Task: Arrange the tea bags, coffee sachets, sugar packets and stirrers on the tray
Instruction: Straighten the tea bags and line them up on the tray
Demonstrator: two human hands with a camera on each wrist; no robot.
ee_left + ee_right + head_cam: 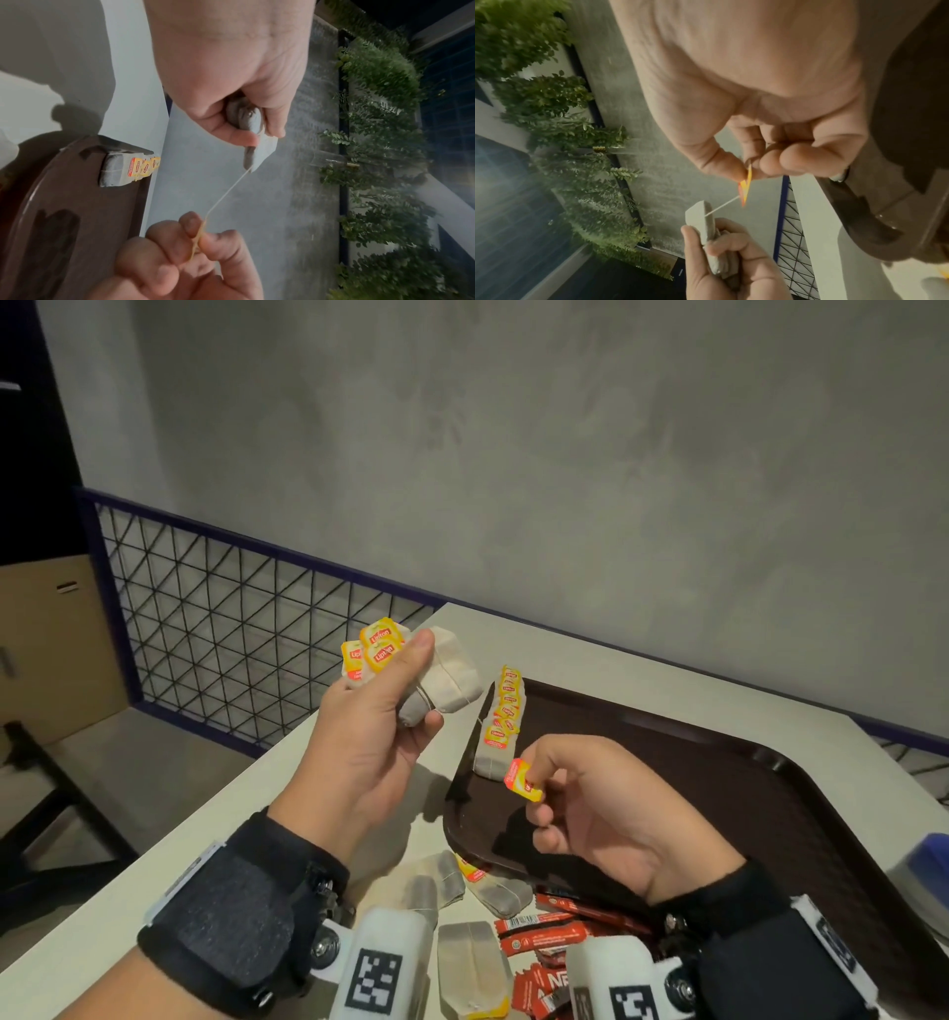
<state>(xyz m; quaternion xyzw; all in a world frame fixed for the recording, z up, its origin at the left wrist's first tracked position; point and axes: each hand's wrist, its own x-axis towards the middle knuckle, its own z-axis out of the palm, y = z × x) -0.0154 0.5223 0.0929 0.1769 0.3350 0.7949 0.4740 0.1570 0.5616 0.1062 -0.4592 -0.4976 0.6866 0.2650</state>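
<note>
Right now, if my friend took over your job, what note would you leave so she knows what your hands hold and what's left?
Left hand: holds a bunch of tea bags above the table.
Right hand: pinches one tea-bag tag; its string runs to a bag in the left hand.
Tray: one row of tea bags stands along its left edge.
Done: that row only.
Left: the held bags, the loose tea bags and red sachets on the table near the wrists. No sugar packets or stirrers are in view.
</note>
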